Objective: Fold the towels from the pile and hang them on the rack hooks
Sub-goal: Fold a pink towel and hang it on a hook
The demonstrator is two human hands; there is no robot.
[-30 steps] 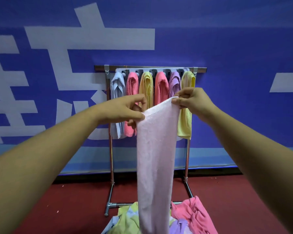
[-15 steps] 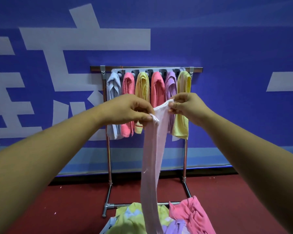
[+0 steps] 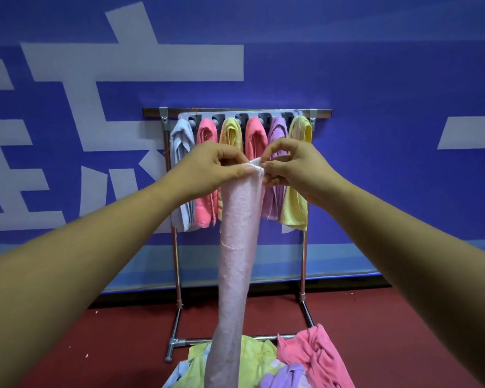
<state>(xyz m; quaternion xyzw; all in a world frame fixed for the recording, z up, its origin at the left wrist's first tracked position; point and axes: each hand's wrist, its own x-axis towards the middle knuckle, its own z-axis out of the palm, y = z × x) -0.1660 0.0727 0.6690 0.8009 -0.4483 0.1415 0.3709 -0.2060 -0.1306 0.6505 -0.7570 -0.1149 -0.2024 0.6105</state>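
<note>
The pale pink towel [image 3: 237, 247], spread wide a second ago, is now pinched corner-to-corner by left hand [image 3: 207, 166] and right hand [image 3: 294, 163] before the rack [image 3: 177, 261], so the lengthwise fold is judged made.

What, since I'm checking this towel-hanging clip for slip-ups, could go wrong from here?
1. The left hand and right hand pinch only the top edge of the pale pink towel; a slip could undo the fold.
2. Its lower end hangs down by the pile and might drag another towel up.
3. Every hook seen on the rack already carries one of the hung towels, so a free one may be hard to find.
</note>
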